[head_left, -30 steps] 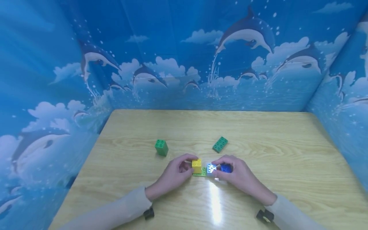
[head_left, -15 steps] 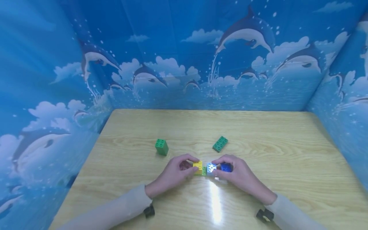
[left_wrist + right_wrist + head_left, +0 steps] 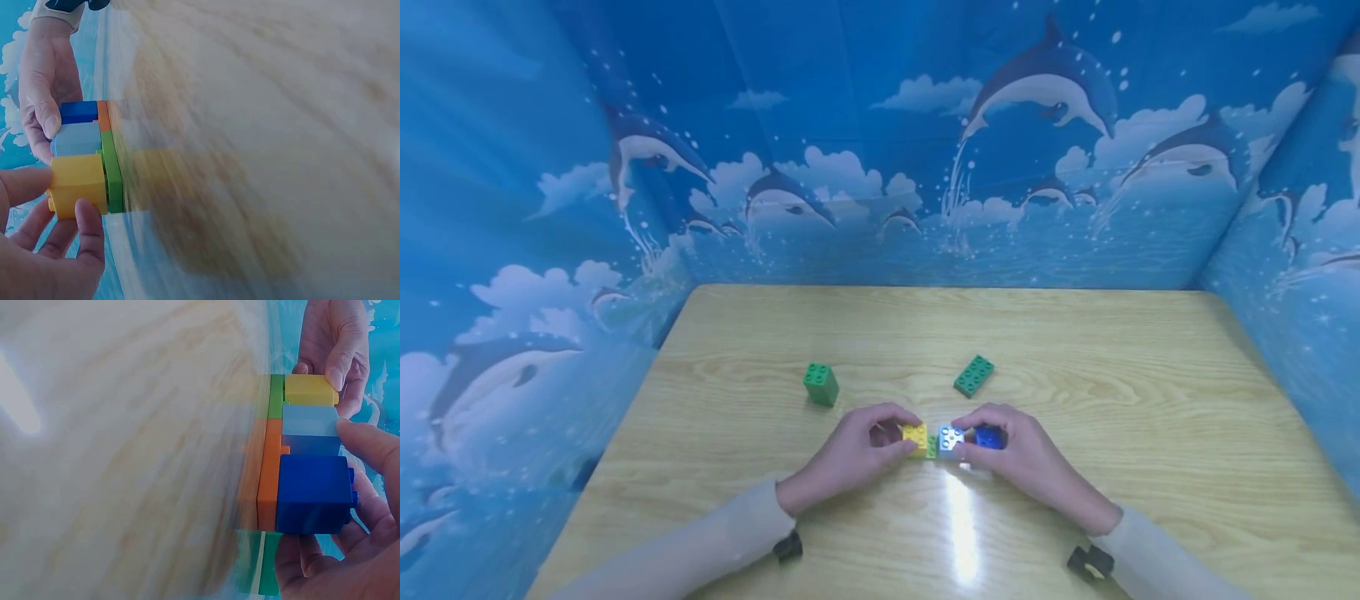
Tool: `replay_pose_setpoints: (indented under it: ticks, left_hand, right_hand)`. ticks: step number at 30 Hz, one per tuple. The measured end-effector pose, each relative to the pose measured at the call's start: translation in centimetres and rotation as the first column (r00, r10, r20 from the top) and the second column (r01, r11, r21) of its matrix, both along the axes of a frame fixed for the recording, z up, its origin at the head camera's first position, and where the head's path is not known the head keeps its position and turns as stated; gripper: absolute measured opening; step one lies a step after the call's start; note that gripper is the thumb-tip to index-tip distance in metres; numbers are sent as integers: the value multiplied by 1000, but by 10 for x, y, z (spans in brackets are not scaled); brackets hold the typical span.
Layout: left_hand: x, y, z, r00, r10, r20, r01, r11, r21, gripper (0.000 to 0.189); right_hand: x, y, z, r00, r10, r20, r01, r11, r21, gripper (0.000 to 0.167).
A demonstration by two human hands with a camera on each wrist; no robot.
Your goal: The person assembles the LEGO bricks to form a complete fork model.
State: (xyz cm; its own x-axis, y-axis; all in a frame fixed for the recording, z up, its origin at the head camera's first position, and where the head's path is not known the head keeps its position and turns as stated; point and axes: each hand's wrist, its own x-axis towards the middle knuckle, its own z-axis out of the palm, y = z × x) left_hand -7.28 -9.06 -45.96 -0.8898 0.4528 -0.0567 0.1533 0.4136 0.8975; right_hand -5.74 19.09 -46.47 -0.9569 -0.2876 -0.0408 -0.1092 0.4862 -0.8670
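My left hand (image 3: pixel 857 450) pinches a yellow brick (image 3: pixel 914 437) between thumb and fingers. In the left wrist view, this brick sits against a thin light-green base brick (image 3: pixel 112 178). My right hand (image 3: pixel 1022 454) grips a light-blue brick (image 3: pixel 951 437), its thumb and fingertips at the brick's sides. That brick stands over the join between the light-green base and a thin orange base (image 3: pixel 268 487). A dark-blue brick (image 3: pixel 312 494) sits on the orange base, under the curve of the right hand. In the head view, the hand partly covers it and the orange base is hidden.
A tall green brick (image 3: pixel 822 385) stands upright behind the left hand. A flat dark-green brick (image 3: pixel 974 376) lies behind the right hand. The wooden table (image 3: pixel 760 325) is bounded by a dolphin-print curtain (image 3: pixel 850 167) at the back and sides.
My left hand has brought the yellow brick slightly down and to the right, onto the light-green base. My right hand stays in place on the light-blue brick.
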Motion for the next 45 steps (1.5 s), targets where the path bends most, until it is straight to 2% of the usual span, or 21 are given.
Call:
replay_pose_setpoints:
  ticks: [11,22,31,45]
  left_hand:
    - [1,-1,-4,1000,-19,-13,19,999,29,26]
    - [1,-3,-8,1000,-9,26,9,1000,-2,27]
    - [8,2,-13,1000,3,3,-3,999,38,28]
    - [9,2,-10,1000,9,-4,-9,1000,22,30]
  right_hand:
    - [-1,0,2,1000,22,-16,-22,1000,7,29]
    - [0,-3,0,999,31,-21,-31,1000,2,32]
    - [1,-1,0,999,30,-23,-30,1000,6,33]
    - [1,1,-1,998,55,-38,-54,998,7,33]
